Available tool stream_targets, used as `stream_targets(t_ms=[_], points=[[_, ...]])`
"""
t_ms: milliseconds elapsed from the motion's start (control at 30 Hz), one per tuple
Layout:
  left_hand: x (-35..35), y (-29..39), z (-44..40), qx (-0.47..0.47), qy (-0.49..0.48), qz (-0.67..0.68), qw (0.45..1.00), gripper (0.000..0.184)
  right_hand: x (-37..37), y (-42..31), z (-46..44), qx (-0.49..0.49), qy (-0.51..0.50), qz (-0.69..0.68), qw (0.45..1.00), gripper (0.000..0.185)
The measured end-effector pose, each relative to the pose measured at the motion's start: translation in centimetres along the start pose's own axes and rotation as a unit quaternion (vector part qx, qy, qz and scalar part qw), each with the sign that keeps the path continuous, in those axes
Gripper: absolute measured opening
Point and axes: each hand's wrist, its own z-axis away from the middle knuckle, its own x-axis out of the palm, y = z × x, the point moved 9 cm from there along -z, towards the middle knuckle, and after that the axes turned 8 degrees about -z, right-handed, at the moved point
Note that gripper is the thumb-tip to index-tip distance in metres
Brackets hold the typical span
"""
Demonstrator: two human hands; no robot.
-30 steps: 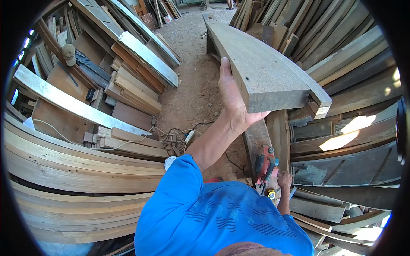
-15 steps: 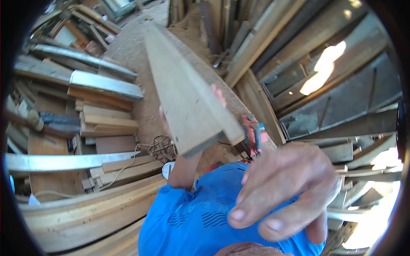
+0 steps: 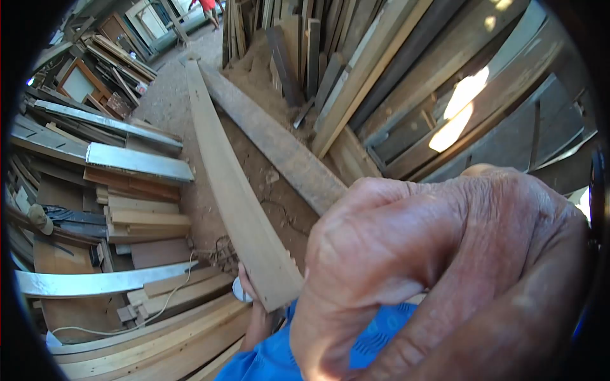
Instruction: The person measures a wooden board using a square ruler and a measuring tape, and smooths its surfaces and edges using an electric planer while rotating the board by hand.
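A long pale wooden plank [image 3: 235, 184] stretches from low in front of me toward the far floor. My left hand [image 3: 250, 289] grips it near its close end, with fingers showing along the left edge; the rest of that hand is behind the wood. My right hand [image 3: 419, 247] is raised very close to the camera and covers much of the lower right. Its fingers are bent, but their tips run out of view, so whether they hold anything is hidden. My blue shirt [image 3: 264, 359] shows beneath both hands.
A rough beam [image 3: 273, 133] lies on the dusty floor right of the plank. Stacked timber [image 3: 149, 219] lines the left, with a thin cord [image 3: 168, 298] over it. Boards [image 3: 375, 76] lean along the right. Far off, a person in red [image 3: 208, 5] is partly visible.
My right hand has come up closer to the camera and now hides the red tool. The plank's near end has dropped lower, and the view has shifted to the right.
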Motion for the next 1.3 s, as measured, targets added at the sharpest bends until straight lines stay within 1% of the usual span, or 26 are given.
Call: stream_targets(t_ms=[33, 67, 167, 200, 300, 333, 433, 633, 667, 700, 733, 767, 800, 833, 867, 900, 933, 967, 1000, 1033, 1067, 1100, 1133, 1200, 1233, 1300], points=[[0.4, -0.1, 0.0, 0.0, 0.037, 0.019, 0.999, 0.091, -0.3, 0.3, -0.1, 0.009, -0.007, 0.012, 1.0, 0.032], [-1.7, -0.4, 0.3, 0.017, 0.116, 0.019, 0.993, 0.095, -0.8, 0.7, -0.1, 0.021, -0.013, 0.026, 0.999, 0.03], [1.1, -0.8, -0.5, -0.004, -0.022, -0.033, 0.999, 0.1, -1.7, 1.7, -0.5, 0.053, -0.036, 0.074, 0.995, 0.024], [0.7, -0.7, -0.6, -0.007, 0.014, -0.064, 0.998, 0.103, -2.0, 2.1, -0.5, 0.064, -0.041, 0.092, 0.993, 0.022], [-0.6, -1.3, 0.2, -0.044, 0.162, -0.021, 0.986, 0.103, -3.4, 3.0, 0.1, 0.097, -0.035, 0.138, 0.985, 0.016], [1.8, -1.1, -0.9, -0.024, 0.053, -0.017, 0.998, 0.103, -3.9, 3.0, 0.3, 0.108, -0.038, 0.151, 0.982, 0.014], [0.6, -1.2, -1.0, -0.015, 0.094, -0.054, 0.994, 0.1, -3.7, 3.4, 0.7, 0.132, -0.06, 0.181, 0.973, 0.008], [-0.4, -3.1, -1.9, -0.017, 0.087, -0.066, 0.994, 0.093, -4.4, 2.0, 5.5, 0.044, 0.011, 0.071, 0.996, 0.01], [-1.9, -2.6, -2.2, -0.007, 0.121, -0.084, 0.989, 0.09, -5.5, 2.2, 7.8, 0.016, 0.022, 0.014, 1.0, 0.01], [-2.1, -2.2, -3.2, 0.01, 0.097, -0.095, 0.991, 0.09, -6.6, 2.4, 10.1, -0.013, 0.031, -0.041, 0.999, 0.013], [-2.4, -2.1, -3.3, 0.018, 0.084, -0.107, 0.991, 0.09, -9.5, 3.3, 17.1, -0.041, 0.061, -0.144, 0.987, 0.021], [-2.6, -2.4, -2.7, 0.017, 0.08, -0.118, 0.99, 0.089, -11.6, 3.8, 20.6, -0.001, 0.323, 0.014, 0.946, 0.027], [-2.4, -2.7, -2.3, 0.003, 0.092, -0.117, 0.989, 0.09, -12.2, 4.3, 26.2, 0.103, 0.548, 0.114, 0.822, 0.034], [-1.6, -3.0, -2.5, -0.012, 0.1, -0.117, 0.988, 0.091, -13.7, 8.2, 30.5, 0.183, 0.652, 0.041, 0.735, 0.031], [-1.5, -3.2, -2.5, -0.026, 0.103, -0.119, 0.987, 0.092, -13.3, 11.1, 35.8, 0.288, 0.637, 0.052, 0.713, 0.024], [-2.1, -3.4, -2.3, -0.031, 0.109, -0.131, 0.985, 0.093, -11.8, 13.6, 46.9, 0.475, 0.596, 0.096, 0.64, 0.02], [-2.8, -3.2, -2.3, -0.028, 0.112, -0.144, 0.983, 0.093, -9.2, 14.2, 56.6, 0.606, 0.54, 0.202, 0.548, 0.021], [-3.2, -2.2, -1.8, -0.024, 0.113, -0.157, 0.981, 0.094, -5.6, 13.2, 61.7, 0.713, 0.402, 0.34, 0.464, 0.029], [-3.4, -2.3, -2.1, -0.024, 0.119, -0.152, 0.981, 0.094, -1.4, 11.8, 67.8, 0.725, 0.385, 0.367, 0.438, 0.038], [-3.4, -2.4, -2.1, -0.024, 0.127, -0.147, 0.981, 0.095, 3.3, 9.8, 72.9, 0.804, 0.343, 0.358, 0.328, 0.045], [-3.5, -2.3, -1.7, -0.026, 0.139, -0.145, 0.979, 0.095, 7.5, 7.8, 75.0, 0.847, 0.32, 0.314, 0.287, 0.049], [-3.3, -2.3, -1.6, -0.036, 0.125, -0.154, 0.979, 0.095, 11.3, 6.0, 77.3, 0.871, 0.297, 0.312, 0.236, 0.042], [-3.0, -2.3, -1.7, -0.042, 0.108, -0.163, 0.98, 0.096, 14.0, 4.9, 77.7, 0.896, 0.281, 0.277, 0.205, 0.047], [-3.0, -2.1, -1.8, -0.047, 0.096, -0.184, 0.977, 0.097, 19.8, 2.6, 79.3, 0.915, 0.338, 0.181, 0.128, 0.064], [-3.5, -2.1, -1.8, -0.047, 0.1, -0.194, 0.975, 0.097, 22.4, 2.1, 80.0, 0.915, 0.34, 0.183, 0.115, 0.066], [-2.9, -2.5, -1.8, -0.066, 0.102, -0.196, 0.973, 0.098, 28.8, 1.7, 86.0, 0.883, 0.441, 0.13, 0.09, 0.062]])
